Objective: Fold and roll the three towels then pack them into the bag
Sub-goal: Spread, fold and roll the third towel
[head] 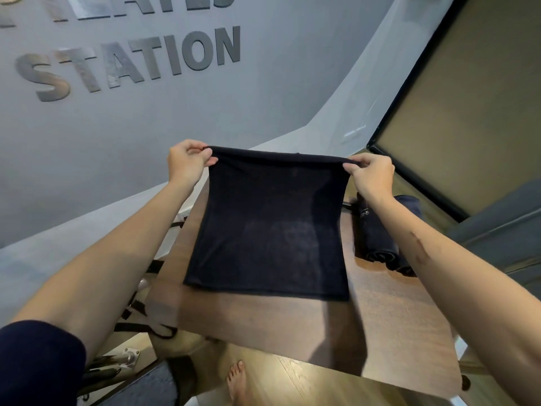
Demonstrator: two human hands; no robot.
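A dark navy towel [269,227] hangs flat in the air, stretched between the person's two hands by its upper edge, its lower edge touching or just above the brown wooden table [307,326] (which of the two cannot be told). The left hand [187,162] pinches the upper left corner, thumb over the front of the cloth and the fingers curled behind it; the right hand [373,174] pinches the upper right corner in the same way, fingertips closed on the hem. The cloth between the two grips is taut along the top and narrows slightly in the middle.

Below and just outside the right hand's fingers, partly hidden by the right forearm, lie rolled dark towels [380,241] on the table's far right part, their spiral ends facing the viewer. Below the left hand's fingers, off the table's left edge, black straps [137,312] hang near a metal fitting.

Beyond both hands stands a grey wall bearing raised letters that read STATION [128,60]. Under the near table edge a bare foot [237,382] rests on the wooden floor
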